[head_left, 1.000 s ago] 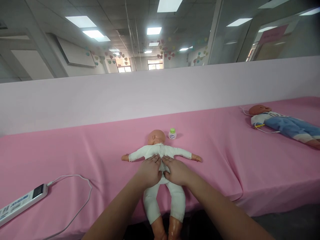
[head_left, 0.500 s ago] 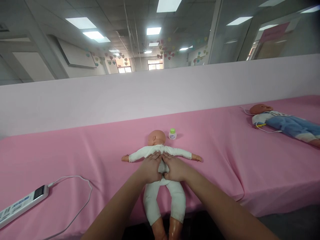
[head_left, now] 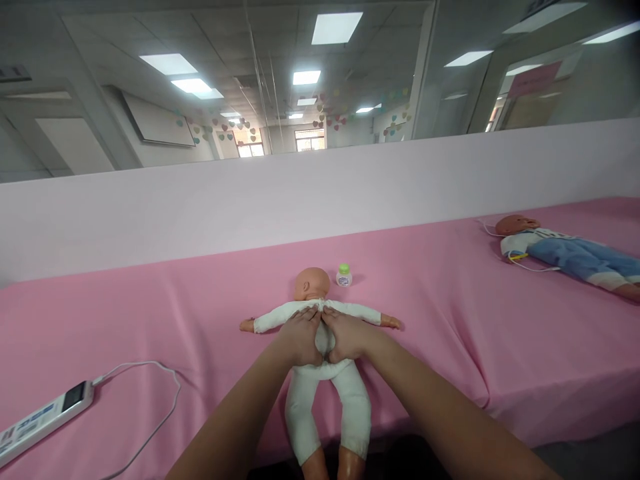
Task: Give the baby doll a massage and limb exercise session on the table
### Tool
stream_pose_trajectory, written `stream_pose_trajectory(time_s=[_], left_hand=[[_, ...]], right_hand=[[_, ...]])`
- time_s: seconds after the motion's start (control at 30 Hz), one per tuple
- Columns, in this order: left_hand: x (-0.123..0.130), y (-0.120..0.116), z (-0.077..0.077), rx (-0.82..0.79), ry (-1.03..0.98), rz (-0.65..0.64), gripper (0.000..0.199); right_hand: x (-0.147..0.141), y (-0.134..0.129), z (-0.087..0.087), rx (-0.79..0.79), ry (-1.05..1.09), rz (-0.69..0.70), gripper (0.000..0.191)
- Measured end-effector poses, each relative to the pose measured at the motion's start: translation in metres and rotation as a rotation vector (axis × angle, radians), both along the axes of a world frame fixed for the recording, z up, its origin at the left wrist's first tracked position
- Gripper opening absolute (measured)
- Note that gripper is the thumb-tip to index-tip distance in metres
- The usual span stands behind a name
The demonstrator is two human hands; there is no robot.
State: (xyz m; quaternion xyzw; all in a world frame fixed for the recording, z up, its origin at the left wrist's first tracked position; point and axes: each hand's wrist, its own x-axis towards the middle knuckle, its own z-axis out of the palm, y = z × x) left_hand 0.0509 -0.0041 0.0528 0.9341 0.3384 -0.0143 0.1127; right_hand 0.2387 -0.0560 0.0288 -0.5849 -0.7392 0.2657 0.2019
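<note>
A baby doll (head_left: 328, 383) in white cloth lies face down on the pink sheet, arms spread wide, head turned to the left, legs toward me. On the left side of its back rests my left hand (head_left: 303, 335), laid flat with fingers stretched toward the shoulders. My right hand (head_left: 345, 333) lies the same way on the right side, fingertips close to those of the left. Between both palms a strip of the doll's back shows. Just beyond the doll's head, to the right, stands a small clear bottle (head_left: 344, 276) with a green cap.
The pink sheet (head_left: 430, 300) covers a long table against a white wall (head_left: 250, 207) with glass above. At the left lies a white power strip (head_left: 45, 420) with a looping cord. A second doll (head_left: 575, 257) in blue clothes lies far right, thin tubing around it.
The whole view has shifted slightly, with the scene sitting a little lower. Both hands stay on the doll's back, in nearly the same place.
</note>
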Motion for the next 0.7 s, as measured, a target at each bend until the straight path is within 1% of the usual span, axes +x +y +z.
stream_pose_trajectory(time_s=[0.1,0.2,0.3,0.43,0.5,0.57,0.6,0.67,0.7], left_hand=[[0.0,0.0,0.0,0.025,0.009,0.02,0.126],[-0.001,0.002,-0.006,0.013,0.003,0.05,0.134],[-0.003,0.005,-0.009,-0.047,0.009,0.05,0.132],[-0.005,0.007,-0.01,-0.075,-0.021,0.04,0.128],[-0.009,0.007,-0.015,-0.05,-0.098,0.05,0.118],[-0.016,0.004,-0.027,0.005,-0.262,0.107,0.098],[-0.021,0.002,-0.035,0.041,-0.375,0.17,0.085],[-0.033,-0.001,-0.053,0.094,-0.609,0.378,0.056],[-0.038,-0.002,-0.061,0.079,-0.68,0.475,0.051]], right_hand=[[-0.001,0.009,0.004,-0.037,-0.097,0.071,0.141],[-0.006,0.021,-0.001,-0.095,-0.142,0.047,0.15],[-0.01,0.03,-0.009,-0.141,-0.128,0.055,0.149],[-0.008,0.031,-0.015,-0.094,-0.097,0.068,0.145],[-0.007,0.023,-0.016,-0.049,-0.053,0.059,0.142],[-0.006,0.01,-0.018,0.005,0.028,0.001,0.129],[-0.006,0.003,-0.019,0.033,0.071,-0.042,0.119],[-0.007,-0.012,-0.024,0.08,0.138,-0.146,0.099],[-0.008,-0.018,-0.027,0.091,0.156,-0.202,0.093]])
